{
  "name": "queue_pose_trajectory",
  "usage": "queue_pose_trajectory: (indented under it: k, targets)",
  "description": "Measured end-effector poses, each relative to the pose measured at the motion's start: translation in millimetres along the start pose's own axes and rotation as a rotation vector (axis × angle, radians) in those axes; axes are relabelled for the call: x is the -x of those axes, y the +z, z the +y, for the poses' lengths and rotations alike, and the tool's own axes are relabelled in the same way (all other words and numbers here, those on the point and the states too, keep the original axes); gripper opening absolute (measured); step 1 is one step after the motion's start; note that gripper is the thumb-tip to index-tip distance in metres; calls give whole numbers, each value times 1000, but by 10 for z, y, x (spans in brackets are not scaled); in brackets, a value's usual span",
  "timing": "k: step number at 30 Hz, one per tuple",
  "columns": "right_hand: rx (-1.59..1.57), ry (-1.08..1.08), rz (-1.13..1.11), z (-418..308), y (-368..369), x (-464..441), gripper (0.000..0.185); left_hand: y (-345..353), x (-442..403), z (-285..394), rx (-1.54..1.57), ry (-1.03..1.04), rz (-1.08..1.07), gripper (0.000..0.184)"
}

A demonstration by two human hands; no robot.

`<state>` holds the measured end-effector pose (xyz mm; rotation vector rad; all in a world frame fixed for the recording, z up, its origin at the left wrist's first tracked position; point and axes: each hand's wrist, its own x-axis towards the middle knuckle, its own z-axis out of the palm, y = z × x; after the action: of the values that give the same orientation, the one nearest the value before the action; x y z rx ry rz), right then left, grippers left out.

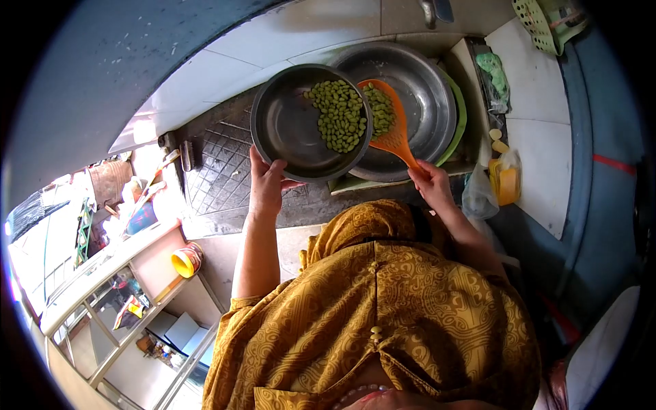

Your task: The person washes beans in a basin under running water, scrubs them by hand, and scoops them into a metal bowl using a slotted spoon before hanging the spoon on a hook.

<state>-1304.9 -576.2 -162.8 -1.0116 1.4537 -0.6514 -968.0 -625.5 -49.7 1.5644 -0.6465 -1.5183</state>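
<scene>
My left hand (268, 179) grips the near left rim of a metal bowl (283, 126), thumb and fingers closed on it. Green beans (338, 117), shelled and flat, are heaped on the bowl's right side. My right hand (430, 183) is closed around the handle of an orange slotted spoon (398, 140). More green beans (380, 109) lie in the spoon's head, which is beside the bowl's right rim and partly hidden by it. Beneath the spoon and partly behind the bowl stands a wide metal basin (434, 102), its inside wet-looking.
A green basin rim (459, 119) shows at the metal basin's right. Left of the bowl is a dark grooved counter (219, 160) with a brush (186, 156). Plastic bags (506, 179) sit at the right. A tap (429, 12) is at the top. A yellow-red tub (186, 260) stands lower left.
</scene>
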Motion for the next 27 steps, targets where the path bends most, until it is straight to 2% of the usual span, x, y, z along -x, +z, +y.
queue_pose_trajectory:
  k: [4, 5, 11, 18, 22, 27]
  targets:
    - [-151, 88, 45, -130, 2, 52, 36, -298, -33, -381, 246, -143, -16, 45]
    - [-175, 116, 62, -145, -6, 56, 36, -369, -33, -504, 298, -182, -15, 51]
    - [-208, 101, 165, -423, -73, 205, 40, -477, 45, -957, 399, -192, -13, 52]
    - [213, -314, 279, -700, 162, 502, 34, -307, 77, -897, 351, -153, -12, 53]
    - [621, -553, 432, -862, 501, 598, 30, -279, 120, -741, 363, -136, -36, 53]
    - [828, -515, 400, -1083, 846, 788, 30, -432, 255, -591, 408, -87, -62, 52]
